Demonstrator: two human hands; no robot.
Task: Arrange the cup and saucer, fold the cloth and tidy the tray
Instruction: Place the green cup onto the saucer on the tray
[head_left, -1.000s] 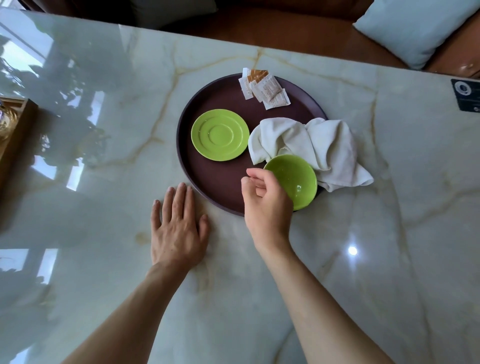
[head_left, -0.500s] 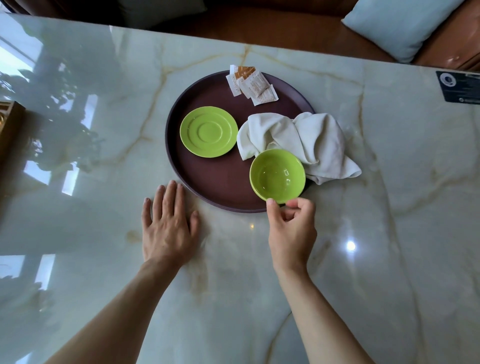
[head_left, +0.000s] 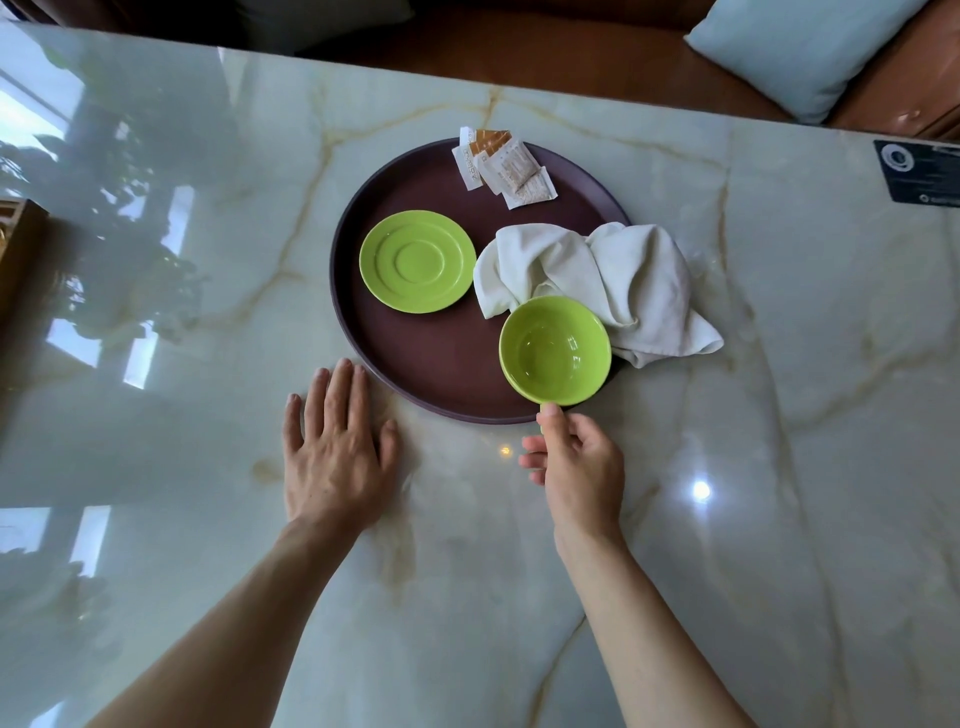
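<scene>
A round dark purple tray (head_left: 415, 369) lies on the marble table. On its left part sits a green saucer (head_left: 417, 261). An empty green cup (head_left: 555, 351) stands upright at the tray's near right edge. My right hand (head_left: 576, 457) pinches the cup's handle, which is mostly hidden under my thumb. A crumpled white cloth (head_left: 613, 280) lies behind the cup and spills over the tray's right rim onto the table. Several paper sachets (head_left: 501, 166) lie in a heap at the tray's far edge. My left hand (head_left: 335, 447) rests flat on the table, just left of the tray's near rim.
A black card (head_left: 922, 171) lies at the table's far right edge. A brown sofa with a pale blue cushion (head_left: 800, 47) runs behind the table. A wooden box (head_left: 15, 244) shows at the left edge.
The cup went from tipped on its side to upright. My right hand moved from its left side to the near side and now pinches the handle. My left hand stayed flat.
</scene>
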